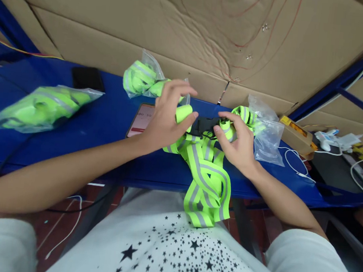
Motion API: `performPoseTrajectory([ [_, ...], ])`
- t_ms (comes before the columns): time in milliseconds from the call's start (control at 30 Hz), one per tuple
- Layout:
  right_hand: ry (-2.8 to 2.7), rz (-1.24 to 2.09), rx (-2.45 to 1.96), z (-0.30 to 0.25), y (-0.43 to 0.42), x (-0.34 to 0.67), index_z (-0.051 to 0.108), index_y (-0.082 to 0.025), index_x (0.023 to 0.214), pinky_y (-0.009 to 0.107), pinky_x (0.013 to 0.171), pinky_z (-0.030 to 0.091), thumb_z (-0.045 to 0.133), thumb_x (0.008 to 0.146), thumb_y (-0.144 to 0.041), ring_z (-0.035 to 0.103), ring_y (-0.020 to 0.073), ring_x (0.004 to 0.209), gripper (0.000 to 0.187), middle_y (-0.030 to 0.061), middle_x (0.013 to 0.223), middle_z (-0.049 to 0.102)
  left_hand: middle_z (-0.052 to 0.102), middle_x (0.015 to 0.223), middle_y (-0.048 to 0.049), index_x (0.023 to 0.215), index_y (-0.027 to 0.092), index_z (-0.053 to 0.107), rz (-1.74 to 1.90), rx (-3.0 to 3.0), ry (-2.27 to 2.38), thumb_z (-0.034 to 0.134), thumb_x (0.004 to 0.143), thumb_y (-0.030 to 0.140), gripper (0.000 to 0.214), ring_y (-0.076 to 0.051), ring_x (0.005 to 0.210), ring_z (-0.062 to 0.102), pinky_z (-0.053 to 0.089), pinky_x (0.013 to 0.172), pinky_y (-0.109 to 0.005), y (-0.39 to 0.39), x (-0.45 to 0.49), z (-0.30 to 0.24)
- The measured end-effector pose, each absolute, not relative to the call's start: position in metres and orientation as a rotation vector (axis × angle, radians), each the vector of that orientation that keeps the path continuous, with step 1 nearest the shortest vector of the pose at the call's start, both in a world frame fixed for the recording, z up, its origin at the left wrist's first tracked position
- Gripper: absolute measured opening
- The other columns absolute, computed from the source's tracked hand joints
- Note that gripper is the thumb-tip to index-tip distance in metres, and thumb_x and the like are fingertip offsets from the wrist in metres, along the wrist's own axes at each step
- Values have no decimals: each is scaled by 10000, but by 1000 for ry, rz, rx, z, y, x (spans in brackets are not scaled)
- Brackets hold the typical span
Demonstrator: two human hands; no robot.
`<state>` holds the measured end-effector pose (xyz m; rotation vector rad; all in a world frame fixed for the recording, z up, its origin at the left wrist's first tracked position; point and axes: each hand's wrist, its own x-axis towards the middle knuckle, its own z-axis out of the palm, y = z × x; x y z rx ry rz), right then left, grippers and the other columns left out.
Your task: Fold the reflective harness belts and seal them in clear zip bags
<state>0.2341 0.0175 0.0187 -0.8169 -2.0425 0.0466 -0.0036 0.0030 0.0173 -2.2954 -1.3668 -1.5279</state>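
A black plastic side-release buckle (pixel 206 125) lies between my two hands, joined to a neon yellow-green reflective strap (pixel 210 170). My left hand (pixel 167 117) is at the buckle's left, thumb and fingers apart around a loop of the strap. It does not visibly grip that loop. On the other side, my right hand (pixel 240 145) has thumb and forefinger around the strap beside the buckle. Loose strap loops hang over the table edge towards my lap, with more strap bunched behind my right hand. A phone with a lit screen (pixel 140 120) lies partly under my left hand.
A bagged neon strap (pixel 43 107) lies at left, near a black flat object (pixel 87 78). Another bagged strap (pixel 140 78) is at the back. Clear plastic bags (pixel 269 139), a cardboard box (pixel 296 136) and a white cable (pixel 296 160) are at right. Cardboard (pixel 117 11) walls the blue table (pixel 106 162).
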Motion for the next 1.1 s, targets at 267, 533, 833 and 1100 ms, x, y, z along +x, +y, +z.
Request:
performPoseTrajectory([
  [267, -2053, 77, -847, 13, 24, 234, 666, -233, 1250, 408, 1028, 577, 575, 1033, -503, 719, 262, 1128, 358, 85, 1237, 757, 709, 1303, -61, 1194, 263, 682, -1090, -2369, -1197, 448, 1068, 287, 266, -297, 1220, 621, 328, 1117, -561, 1, -5, 17],
  [533, -2174, 18, -697, 9, 21, 233, 619, -225, 1325, 422, 1044, 573, 556, 1058, -425, 702, 261, 1189, 340, 110, 1277, 735, 761, 1183, -142, 1291, 200, 682, -896, -2479, -1129, 522, 1030, 384, 358, -349, 1158, 674, 347, 1129, -575, 0, 1, 10],
  [833, -2397, -280, -673, 12, 16, 232, 541, -198, 1495, 528, 1144, 477, 582, 1029, -541, 607, 348, 1371, 581, 175, 1508, 616, 775, 1166, -148, 1185, 147, 719, -728, -2423, -1047, 501, 1011, 289, 313, -320, 1057, 706, 455, 1021, -503, -1, -1, 15],
  [1100, -2654, -418, -924, 11, 10, 226, 450, -62, 1570, 487, 1018, 465, 557, 1043, -435, 633, 364, 1279, 654, 214, 1513, 596, 781, 967, -129, 1061, 99, 717, -482, -2339, -910, 510, 1016, 260, 266, -292, 902, 724, 501, 878, -438, 7, 0, 13],
])
